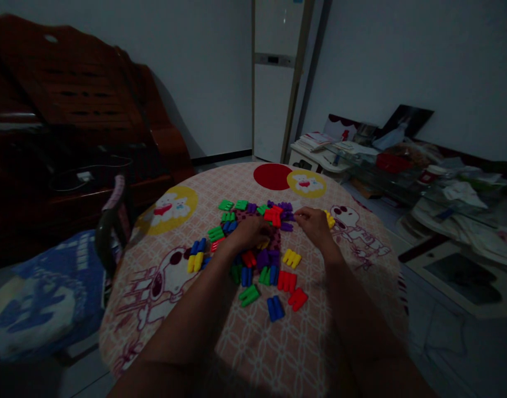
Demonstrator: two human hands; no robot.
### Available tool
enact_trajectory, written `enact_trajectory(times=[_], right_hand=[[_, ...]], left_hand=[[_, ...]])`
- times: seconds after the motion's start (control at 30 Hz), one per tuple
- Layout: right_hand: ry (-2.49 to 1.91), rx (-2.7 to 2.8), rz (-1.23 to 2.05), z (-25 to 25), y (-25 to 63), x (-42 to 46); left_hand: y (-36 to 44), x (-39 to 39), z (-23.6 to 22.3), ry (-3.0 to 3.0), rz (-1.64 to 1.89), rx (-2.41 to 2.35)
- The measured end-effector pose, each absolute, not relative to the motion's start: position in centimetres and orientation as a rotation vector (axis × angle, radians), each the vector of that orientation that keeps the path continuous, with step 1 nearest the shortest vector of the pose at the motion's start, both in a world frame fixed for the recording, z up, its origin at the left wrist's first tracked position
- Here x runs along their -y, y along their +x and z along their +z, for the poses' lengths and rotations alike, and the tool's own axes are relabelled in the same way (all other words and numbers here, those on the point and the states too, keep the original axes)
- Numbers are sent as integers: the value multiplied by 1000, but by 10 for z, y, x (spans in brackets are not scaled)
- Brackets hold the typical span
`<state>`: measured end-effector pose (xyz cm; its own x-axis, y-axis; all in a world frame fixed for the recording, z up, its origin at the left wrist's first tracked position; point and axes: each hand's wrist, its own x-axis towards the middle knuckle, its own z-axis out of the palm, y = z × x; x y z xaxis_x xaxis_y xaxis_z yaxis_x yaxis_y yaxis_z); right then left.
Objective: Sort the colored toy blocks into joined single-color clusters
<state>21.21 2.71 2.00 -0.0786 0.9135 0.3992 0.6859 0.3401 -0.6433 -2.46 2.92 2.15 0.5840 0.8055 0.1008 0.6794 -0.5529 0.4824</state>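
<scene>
Plastic building blocks in red, green, blue, yellow and purple lie in a loose pile in the middle of the round table. My left hand (253, 231) reaches into the pile with its fingers curled down over a yellow building block (263, 243), mostly hidden beneath them. On the pile's right side, my right hand (314, 223) is closed in a pinch, fingertips at the edge of a purple building block (288, 217). A red building block (273, 215) lies between the two hands. Another yellow building block (329, 219) is partly hidden behind my right hand.
A patterned cloth (278, 348) covers the table. Loose blocks, including a blue block (275, 308), lie toward its near side. A chair (108, 221) stands at the left, before a wooden bench (83, 105). To the right is a cluttered glass-topped stand (361, 166).
</scene>
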Motion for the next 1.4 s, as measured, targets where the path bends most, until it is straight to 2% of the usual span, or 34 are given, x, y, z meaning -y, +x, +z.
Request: enact_trajectory(times=[0.13,0.33,0.43,0.63,1.07,1.3,1.4], right_hand=[[-1312,2003,611,21,195,-21],[-1487,2361,671,38,193,-2],[-1679,2592,562,47,189,10],[-1781,2807,302,55,167,26],[-1935,2357,334,56,239,-6],[-1933,2151,735,63,258,-1],[-1815,1890,704,59,274,-6]], left_hand=[[-21,-23,25,2491,302,-1205],[-17,-15,36,2420,246,-1221],[-18,-19,35,2394,321,-1267],[-25,-32,23,2299,649,-1493],[-36,-37,24,2236,790,-1430],[-36,-38,21,2230,792,-1422],[-36,-38,21,2223,791,-1436]])
